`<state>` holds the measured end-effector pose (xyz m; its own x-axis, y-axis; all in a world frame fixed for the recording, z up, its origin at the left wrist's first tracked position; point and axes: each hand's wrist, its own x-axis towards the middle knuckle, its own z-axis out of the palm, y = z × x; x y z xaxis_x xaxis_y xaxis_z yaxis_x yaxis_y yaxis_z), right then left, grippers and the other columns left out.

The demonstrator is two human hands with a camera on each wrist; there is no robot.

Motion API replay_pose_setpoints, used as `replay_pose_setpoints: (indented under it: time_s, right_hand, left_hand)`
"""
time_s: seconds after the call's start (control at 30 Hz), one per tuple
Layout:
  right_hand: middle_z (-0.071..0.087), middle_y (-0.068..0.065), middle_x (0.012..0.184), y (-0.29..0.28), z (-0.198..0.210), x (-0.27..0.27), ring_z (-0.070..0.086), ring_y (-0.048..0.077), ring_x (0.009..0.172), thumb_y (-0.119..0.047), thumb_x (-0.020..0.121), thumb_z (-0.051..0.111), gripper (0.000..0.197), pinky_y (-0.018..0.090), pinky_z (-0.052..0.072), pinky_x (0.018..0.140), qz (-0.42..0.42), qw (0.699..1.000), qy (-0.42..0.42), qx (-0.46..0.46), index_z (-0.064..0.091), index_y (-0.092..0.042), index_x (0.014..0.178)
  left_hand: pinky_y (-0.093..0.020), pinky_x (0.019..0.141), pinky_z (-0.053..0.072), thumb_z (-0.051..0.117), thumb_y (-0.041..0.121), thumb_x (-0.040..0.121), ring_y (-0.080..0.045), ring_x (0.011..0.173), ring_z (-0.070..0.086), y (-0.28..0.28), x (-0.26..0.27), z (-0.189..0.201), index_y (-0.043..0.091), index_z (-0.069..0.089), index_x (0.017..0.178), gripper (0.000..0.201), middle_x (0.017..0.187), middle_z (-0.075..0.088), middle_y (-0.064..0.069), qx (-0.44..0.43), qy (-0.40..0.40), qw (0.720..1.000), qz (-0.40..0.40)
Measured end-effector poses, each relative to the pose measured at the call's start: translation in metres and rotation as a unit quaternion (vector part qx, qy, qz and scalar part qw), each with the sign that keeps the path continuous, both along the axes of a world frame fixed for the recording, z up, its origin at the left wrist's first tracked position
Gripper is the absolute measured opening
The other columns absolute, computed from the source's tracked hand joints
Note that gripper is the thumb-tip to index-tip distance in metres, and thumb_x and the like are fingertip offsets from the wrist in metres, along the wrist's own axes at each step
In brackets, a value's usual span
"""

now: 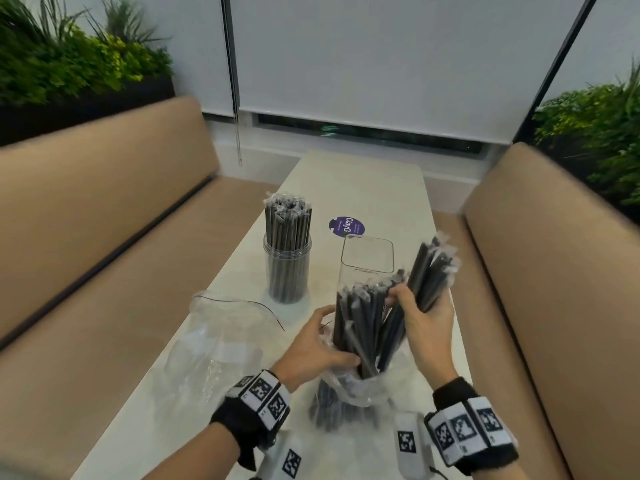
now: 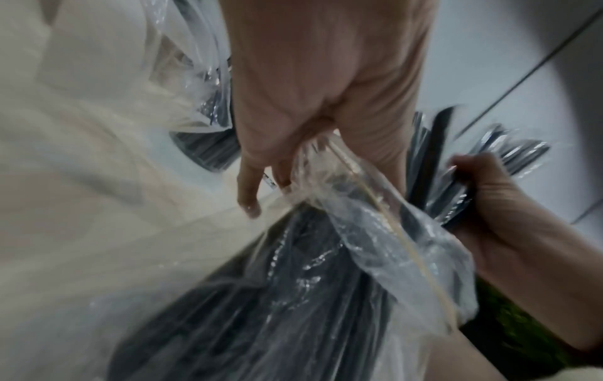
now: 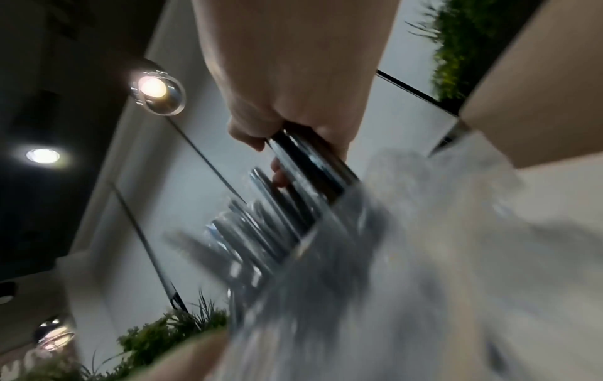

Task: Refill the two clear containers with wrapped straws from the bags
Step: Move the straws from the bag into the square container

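Observation:
A round clear container point(image 1: 286, 271) packed with dark wrapped straws stands at the table's left middle. To its right a square clear container point(image 1: 367, 258) stands empty. In front of it my left hand point(image 1: 320, 344) grips the mouth of a clear plastic bag point(image 1: 349, 388) with many dark straws sticking up out of it. The left wrist view shows that hand point(image 2: 310, 108) pinching the bag's rim point(image 2: 375, 226). My right hand point(image 1: 427, 317) holds a bundle of wrapped straws point(image 1: 431, 271) lifted to the right of the bag, near the square container. In the right wrist view this hand point(image 3: 287, 85) is curled round the straws point(image 3: 310, 167).
An emptied clear bag point(image 1: 221, 336) lies crumpled on the white table point(image 1: 360, 188) to the left. A purple round sticker point(image 1: 347, 226) sits behind the square container. Tan bench seats point(image 1: 104, 216) flank the table on both sides, and plants stand behind them.

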<state>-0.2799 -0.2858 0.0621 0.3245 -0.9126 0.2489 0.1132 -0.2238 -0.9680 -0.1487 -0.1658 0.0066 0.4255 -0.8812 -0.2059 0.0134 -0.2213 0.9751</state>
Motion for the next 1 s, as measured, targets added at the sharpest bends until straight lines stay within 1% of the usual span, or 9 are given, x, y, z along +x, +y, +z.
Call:
replay_pose_setpoints:
  time_s: [0.07, 0.2, 0.4, 0.47, 0.57, 0.73, 0.83, 0.9, 1.0]
  right_hand:
    - [0.068, 0.017, 0.077, -0.010, 0.025, -0.003, 0.068, 0.017, 0.062, -0.002, 0.089, 0.063, 0.012, 0.024, 0.056, 0.065, 0.005, 1.000, -0.018, -0.004, 0.058, 0.004, 0.099]
    - [0.063, 0.010, 0.070, -0.021, 0.068, -0.010, 0.064, 0.024, 0.060, -0.001, 0.089, 0.060, 0.006, 0.040, 0.056, 0.066, 0.035, 0.999, -0.040, -0.012, 0.057, -0.007, 0.090]
    - [0.063, 0.005, 0.077, -0.042, 0.147, -0.007, 0.065, 0.024, 0.069, -0.010, 0.094, 0.056, 0.007, 0.040, 0.060, 0.074, 0.052, 0.982, -0.171, -0.062, 0.052, -0.011, 0.099]
    - [0.065, 0.004, 0.077, -0.057, 0.162, 0.002, 0.064, 0.024, 0.071, -0.012, 0.092, 0.059, 0.013, 0.041, 0.058, 0.077, 0.034, 0.974, -0.216, -0.066, 0.050, -0.015, 0.101]
    - [0.063, 0.004, 0.078, -0.080, 0.156, 0.032, 0.065, 0.019, 0.067, -0.012, 0.090, 0.061, 0.019, 0.038, 0.057, 0.075, -0.016, 0.970, -0.232, -0.066, 0.047, -0.017, 0.101]
    - [0.071, 0.008, 0.089, -0.103, 0.083, 0.083, 0.069, 0.007, 0.069, -0.016, 0.091, 0.061, 0.019, 0.031, 0.059, 0.080, -0.059, 0.994, -0.084, -0.031, 0.055, -0.020, 0.109]
    - [0.074, 0.009, 0.100, -0.113, 0.045, 0.097, 0.070, 0.008, 0.081, -0.025, 0.087, 0.067, 0.037, 0.036, 0.056, 0.088, -0.038, 0.999, 0.036, 0.013, 0.060, -0.004, 0.117]
    - [0.069, 0.006, 0.097, -0.118, 0.032, 0.099, 0.064, 0.019, 0.087, -0.025, 0.086, 0.070, 0.030, 0.030, 0.054, 0.077, -0.023, 0.995, 0.095, 0.023, 0.063, -0.005, 0.108]
    - [0.061, 0.006, 0.083, -0.121, 0.024, 0.097, 0.053, 0.021, 0.077, -0.025, 0.085, 0.072, 0.022, 0.022, 0.040, 0.057, -0.007, 0.987, 0.161, 0.015, 0.061, -0.007, 0.092]
  left_hand:
    - [-0.035, 0.097, 0.052, 0.093, 0.017, 0.054, -0.015, 0.117, 0.056, 0.000, 0.004, 0.000, 0.026, 0.043, 0.136, 0.097, 0.124, 0.060, -0.002, -0.002, -0.018, 1.000, 0.020]
    - [-0.017, 0.086, 0.048, 0.087, 0.005, 0.064, -0.009, 0.115, 0.057, -0.001, 0.016, 0.008, 0.016, 0.053, 0.131, 0.076, 0.125, 0.064, 0.002, -0.033, -0.023, 0.999, 0.015]
    - [-0.010, 0.070, 0.051, 0.078, -0.007, 0.071, -0.004, 0.097, 0.066, 0.005, 0.029, 0.019, 0.012, 0.062, 0.117, 0.053, 0.109, 0.068, 0.009, -0.030, -0.009, 0.999, 0.032]
    - [-0.010, 0.074, 0.052, 0.077, -0.004, 0.075, -0.005, 0.100, 0.068, 0.010, 0.029, 0.020, 0.013, 0.064, 0.118, 0.049, 0.111, 0.070, 0.009, -0.035, 0.001, 0.999, 0.030]
    - [-0.025, 0.096, 0.048, 0.079, 0.006, 0.076, -0.009, 0.115, 0.062, 0.014, 0.031, 0.019, 0.020, 0.067, 0.119, 0.046, 0.117, 0.071, 0.008, -0.034, 0.017, 0.999, 0.024]
    - [-0.031, 0.102, 0.047, 0.079, 0.006, 0.076, -0.011, 0.116, 0.062, 0.018, 0.033, 0.019, 0.019, 0.068, 0.118, 0.045, 0.117, 0.072, 0.007, -0.028, 0.036, 0.998, 0.030]
    - [-0.030, 0.102, 0.046, 0.081, 0.007, 0.074, -0.009, 0.115, 0.062, 0.020, 0.034, 0.019, 0.021, 0.069, 0.116, 0.046, 0.116, 0.072, 0.009, -0.023, 0.031, 0.999, 0.033]
    - [-0.031, 0.101, 0.047, 0.082, 0.008, 0.072, -0.009, 0.115, 0.063, 0.021, 0.036, 0.020, 0.022, 0.069, 0.115, 0.047, 0.115, 0.072, 0.010, -0.020, 0.037, 0.998, 0.040]
    - [-0.021, 0.090, 0.052, 0.081, 0.006, 0.073, -0.007, 0.111, 0.065, 0.022, 0.037, 0.021, 0.021, 0.069, 0.115, 0.046, 0.114, 0.072, 0.010, -0.021, 0.049, 0.997, 0.048]
